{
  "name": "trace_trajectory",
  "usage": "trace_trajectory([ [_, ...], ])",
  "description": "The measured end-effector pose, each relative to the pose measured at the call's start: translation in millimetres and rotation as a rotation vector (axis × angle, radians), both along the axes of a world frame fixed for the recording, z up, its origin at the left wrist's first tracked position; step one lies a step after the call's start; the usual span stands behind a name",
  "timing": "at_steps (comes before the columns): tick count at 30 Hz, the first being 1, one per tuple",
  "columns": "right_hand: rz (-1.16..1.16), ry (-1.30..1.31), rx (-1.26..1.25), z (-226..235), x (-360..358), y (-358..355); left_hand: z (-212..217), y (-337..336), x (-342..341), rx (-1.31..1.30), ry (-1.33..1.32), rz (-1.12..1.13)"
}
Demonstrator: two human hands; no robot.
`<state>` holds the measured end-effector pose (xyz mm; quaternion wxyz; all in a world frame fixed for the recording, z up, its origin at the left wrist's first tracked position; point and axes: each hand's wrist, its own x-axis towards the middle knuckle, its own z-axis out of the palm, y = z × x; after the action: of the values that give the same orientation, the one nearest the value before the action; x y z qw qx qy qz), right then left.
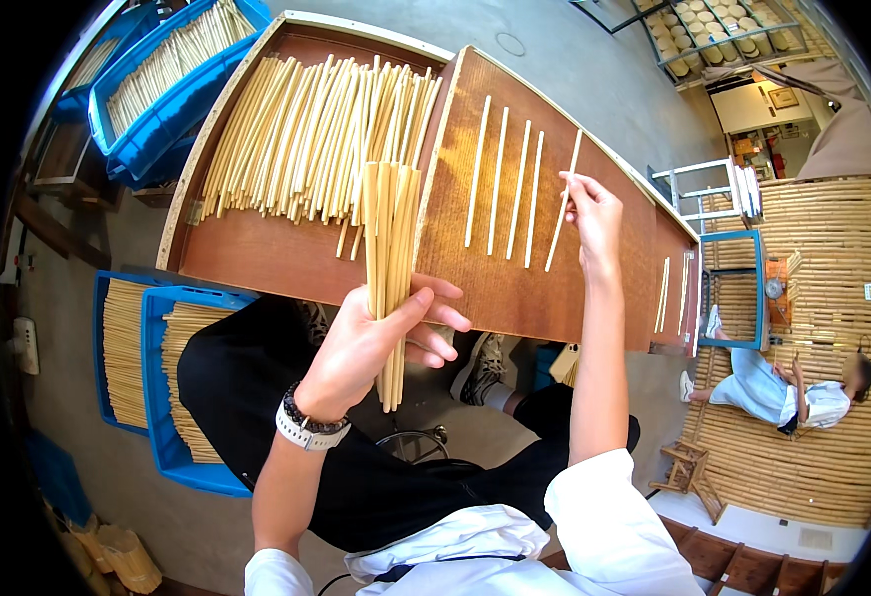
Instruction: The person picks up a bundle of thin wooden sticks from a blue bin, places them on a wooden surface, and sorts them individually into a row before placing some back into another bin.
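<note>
Right hand (586,207) pinches 1 stick (563,204) just right of 4 sticks (503,184) on the board (545,288), its long axis parallel to them; left hand (371,343) grips a bundle (388,268) upright, nearer the board's left edge.

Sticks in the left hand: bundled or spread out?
Bundled. The left hand grips a tight bunch of sticks held upright, sides touching. The right hand holds a single stick over the wooden board.
</note>
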<state>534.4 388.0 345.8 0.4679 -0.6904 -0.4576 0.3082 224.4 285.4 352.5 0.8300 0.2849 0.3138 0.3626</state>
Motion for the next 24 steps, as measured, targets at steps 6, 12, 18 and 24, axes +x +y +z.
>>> trace_trajectory([
  [6, -0.073, -0.195, 0.03, -31, 3, 7, 0, 2, -1, -0.008, 0.005, 0.003],
  [12, -0.102, -0.335, 0.022, -30, -4, 7, -1, 1, 0, -0.017, -0.007, 0.005],
  [18, -0.11, -0.347, 0.015, -26, -8, 5, 0, 2, 1, -0.013, 0.003, 0.01],
  [24, -0.125, -0.33, 0.018, -31, 1, 6, 0, 1, 2, -0.014, 0.016, 0.01],
])
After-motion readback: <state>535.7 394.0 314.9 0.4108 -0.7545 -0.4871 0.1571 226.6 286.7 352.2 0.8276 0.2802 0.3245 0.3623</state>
